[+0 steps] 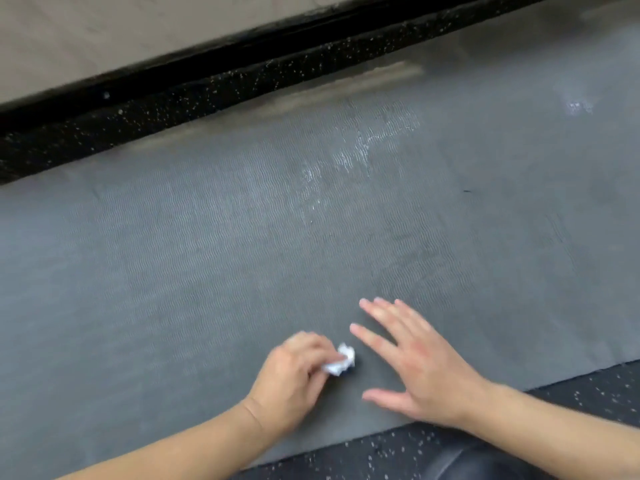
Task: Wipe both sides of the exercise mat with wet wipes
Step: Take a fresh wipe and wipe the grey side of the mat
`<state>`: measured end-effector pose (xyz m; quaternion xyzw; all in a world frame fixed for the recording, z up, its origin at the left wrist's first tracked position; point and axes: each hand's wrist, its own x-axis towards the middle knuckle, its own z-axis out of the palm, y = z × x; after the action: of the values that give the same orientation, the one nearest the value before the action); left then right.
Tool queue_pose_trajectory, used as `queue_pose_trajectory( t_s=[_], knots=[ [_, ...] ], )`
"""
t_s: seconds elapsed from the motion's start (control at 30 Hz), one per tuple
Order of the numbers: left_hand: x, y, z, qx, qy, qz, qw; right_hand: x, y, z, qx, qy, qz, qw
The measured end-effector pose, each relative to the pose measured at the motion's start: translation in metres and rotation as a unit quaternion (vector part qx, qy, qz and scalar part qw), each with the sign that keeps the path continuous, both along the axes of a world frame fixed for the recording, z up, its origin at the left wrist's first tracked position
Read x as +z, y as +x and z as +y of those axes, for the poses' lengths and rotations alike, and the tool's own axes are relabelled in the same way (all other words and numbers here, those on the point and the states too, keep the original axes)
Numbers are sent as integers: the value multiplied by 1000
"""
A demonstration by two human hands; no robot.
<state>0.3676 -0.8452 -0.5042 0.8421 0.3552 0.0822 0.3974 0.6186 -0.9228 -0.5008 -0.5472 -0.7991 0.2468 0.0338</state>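
So here's where we're at: the exercise mat is laid flat on the speckled rubber floor, and its long axis runs left to right across the view, tilted a bit so the right end sits farther away. We're kneeling at the near long edge, so basically all of the mat lies ahead of us and out to both sides. Our left hand has its fingers curled around a scrunched-up white wet wipe, pressed down on the mat close to the near edge. Our right hand is flat and spread, palm down on the mat just to the right of the wipe, holding nothing — looks like it's just bracing or pinning the mat so it doesn't slide. There's a shiny wet streak farther out toward the middle, and another glossy patch off to the far right, so we'd guess that part has had a pass already, while the big stretch to the left looks dry and dull. Since the wipe is in the left hand and that's the hand nearer the dry side, the next stroke probably wants to sweep leftward along the length — though that's our read, not a given. The underside can't be seen, so we can't tell whether it's been wiped.
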Motion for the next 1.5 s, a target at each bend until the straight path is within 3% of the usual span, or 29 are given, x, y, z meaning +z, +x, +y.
queue_pose_trajectory(
  t_s=[0.07,0.17,0.3,0.43,0.53,0.6,0.8,0.97,1.07,1.13,1.23,1.33,1.5],
  knots=[
    [6,19,73,119,35,-6,992,5,31,52,-23,2,-45,999],
    [15,49,205,261,80,22,962,18,69,117,-81,-128,-189,970],
    [25,90,335,347,105,46,931,12,80,138,-74,-181,-263,945],
    [5,115,371,346,81,108,929,12,80,136,-74,-180,-264,945],
    [-9,117,350,285,150,165,932,12,80,138,-69,-177,-273,943],
    [-9,114,318,216,179,156,947,13,78,139,-67,-182,-278,941],
    [-10,63,147,41,130,82,987,15,77,138,-80,-179,-264,944],
    [-9,72,141,104,89,67,988,19,71,120,-109,-183,-204,956],
    [-3,81,153,229,65,35,971,24,48,85,-138,-195,-147,960],
    [-6,83,146,263,52,61,962,25,27,59,-152,-200,-126,960],
    [-11,83,114,219,69,101,968,15,8,30,-153,-183,-136,962],
    [-11,69,60,103,96,99,985,3,7,15,-145,-158,-143,966],
    [-8,42,-34,-32,34,66,997,-4,10,7,-137,-125,-116,976]
  ],
)
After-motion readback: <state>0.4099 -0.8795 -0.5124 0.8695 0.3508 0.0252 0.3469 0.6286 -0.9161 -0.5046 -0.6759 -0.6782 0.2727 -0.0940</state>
